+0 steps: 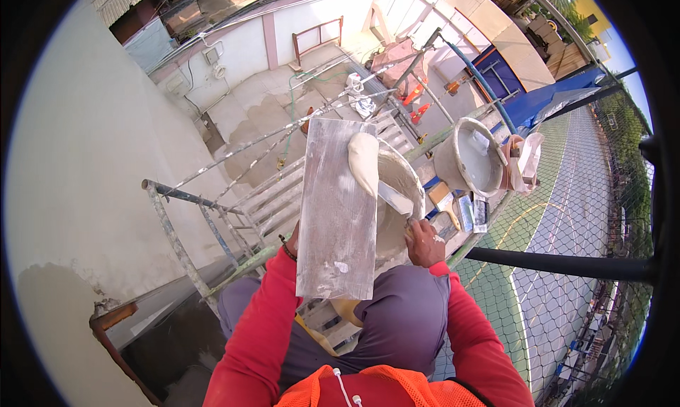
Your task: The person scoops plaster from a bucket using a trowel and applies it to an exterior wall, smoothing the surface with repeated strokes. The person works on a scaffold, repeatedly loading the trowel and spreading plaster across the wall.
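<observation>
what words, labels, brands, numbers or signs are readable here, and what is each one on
None can be read.
Grey board: no lettering shows, only smears and pale paste.
Small flat items beside the brush: any print is too small to read.
Orange vest: no lettering shows.

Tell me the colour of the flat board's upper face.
The flat board is greyish brown with whitish streaks, best seen in the head view.

Smeared grey board (336, 226); pale paste (363, 162) at edge; scraper (395, 199) alongside.
</observation>
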Action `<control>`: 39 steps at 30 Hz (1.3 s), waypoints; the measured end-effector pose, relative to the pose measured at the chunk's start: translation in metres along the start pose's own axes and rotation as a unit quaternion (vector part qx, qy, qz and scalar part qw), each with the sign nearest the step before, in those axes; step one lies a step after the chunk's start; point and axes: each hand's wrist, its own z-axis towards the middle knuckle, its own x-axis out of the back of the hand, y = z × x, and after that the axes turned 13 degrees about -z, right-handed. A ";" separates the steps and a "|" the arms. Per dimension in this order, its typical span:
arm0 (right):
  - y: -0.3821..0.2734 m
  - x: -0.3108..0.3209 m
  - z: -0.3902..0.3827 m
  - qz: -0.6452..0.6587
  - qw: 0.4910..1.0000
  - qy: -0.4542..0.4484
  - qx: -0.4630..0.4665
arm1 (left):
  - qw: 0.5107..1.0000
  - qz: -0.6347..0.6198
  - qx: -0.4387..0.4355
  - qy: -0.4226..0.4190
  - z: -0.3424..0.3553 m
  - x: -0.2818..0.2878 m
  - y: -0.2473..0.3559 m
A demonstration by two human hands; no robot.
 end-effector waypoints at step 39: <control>-0.351 0.101 0.044 0.632 0.541 -0.400 0.385 | 0.936 -0.211 -0.280 -0.025 -0.236 -0.042 0.073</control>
